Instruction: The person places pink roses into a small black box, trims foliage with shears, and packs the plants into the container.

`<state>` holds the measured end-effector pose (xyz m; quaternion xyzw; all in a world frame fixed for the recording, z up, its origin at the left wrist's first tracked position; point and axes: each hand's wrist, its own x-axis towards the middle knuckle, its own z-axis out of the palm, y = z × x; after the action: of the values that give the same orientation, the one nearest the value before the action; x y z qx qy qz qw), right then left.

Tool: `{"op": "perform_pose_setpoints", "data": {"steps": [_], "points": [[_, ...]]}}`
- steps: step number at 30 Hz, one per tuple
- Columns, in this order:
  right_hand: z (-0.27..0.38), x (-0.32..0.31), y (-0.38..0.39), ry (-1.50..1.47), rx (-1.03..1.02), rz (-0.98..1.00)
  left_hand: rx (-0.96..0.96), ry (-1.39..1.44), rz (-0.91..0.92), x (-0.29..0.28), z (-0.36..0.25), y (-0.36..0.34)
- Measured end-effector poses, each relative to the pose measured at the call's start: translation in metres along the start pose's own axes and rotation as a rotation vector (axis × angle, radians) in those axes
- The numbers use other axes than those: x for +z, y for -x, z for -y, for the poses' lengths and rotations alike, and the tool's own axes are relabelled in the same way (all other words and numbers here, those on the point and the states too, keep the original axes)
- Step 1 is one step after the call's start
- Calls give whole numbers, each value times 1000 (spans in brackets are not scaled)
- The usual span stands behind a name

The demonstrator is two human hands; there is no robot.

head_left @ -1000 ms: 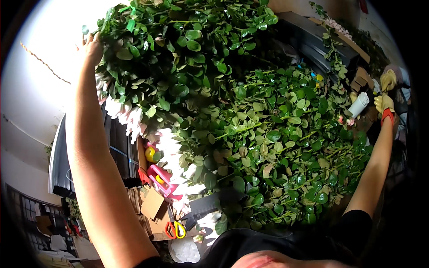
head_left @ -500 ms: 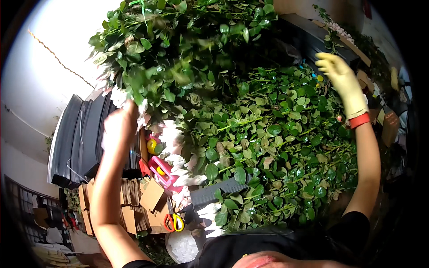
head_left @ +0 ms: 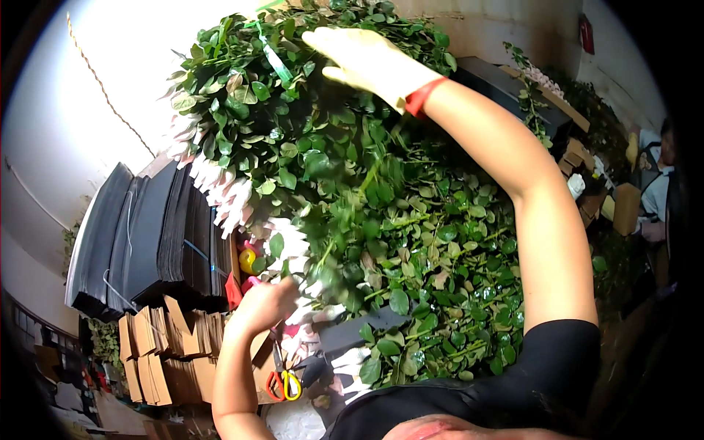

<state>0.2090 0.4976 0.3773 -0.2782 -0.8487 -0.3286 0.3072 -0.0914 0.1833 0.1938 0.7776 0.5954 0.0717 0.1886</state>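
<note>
A large heap of leafy rose stems (head_left: 455, 257) spreads before me, their heads wrapped in white and pale pink sleeves (head_left: 227, 202) along the left side. My bare left hand (head_left: 268, 304) is closed at the left edge of the heap, by the wrapped heads. From it a motion-blurred rose stem (head_left: 323, 257) slants up and right over the other foliage. My right hand (head_left: 359, 59), in a pale yellow glove with a red band at the wrist, reaches over the far upper pile. Its fingers are stretched out, near a green tie strip (head_left: 277, 64).
Left of the heap lean dark grey sheets (head_left: 147, 235), with folded brown cardboard pieces (head_left: 165, 345) below. Scissors with red and yellow handles (head_left: 284, 385) lie near the front, beside a white tub (head_left: 293, 422). A dark ridged block (head_left: 359, 330) sits by the nearest stems.
My left hand has come down and nearer from the upper pile to the lower wrapped heads. My right hand has swung left from the far right side to over the upper pile.
</note>
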Motion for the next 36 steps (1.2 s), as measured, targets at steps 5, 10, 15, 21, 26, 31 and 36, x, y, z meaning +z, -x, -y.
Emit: {"op": "perform_pose_setpoints", "data": {"steps": [5, 10, 15, 21, 26, 31, 36], "points": [[-56, 48, -50, 158, 123, 74, 64, -13, -8, -18, -11, 10], [-19, 75, -49, -44, 445, 221, 196, -44, -261, -29, -17, -56], [25, 59, 28, -104, 129, -191, 121, -416, -470, 17, 24, -138], [26, 48, 181, -311, 98, 205, 316, -257, -508, 61, -25, -88], [7, -6, 205, -323, 172, 1237, 312, 128, -338, 31, -70, 26], [21, -8, 98, -915, 292, 386, 133, 532, -115, 39, -71, 108], [31, 63, -3, -209, 384, -32, 264, 475, -129, 104, -107, 85]]}}
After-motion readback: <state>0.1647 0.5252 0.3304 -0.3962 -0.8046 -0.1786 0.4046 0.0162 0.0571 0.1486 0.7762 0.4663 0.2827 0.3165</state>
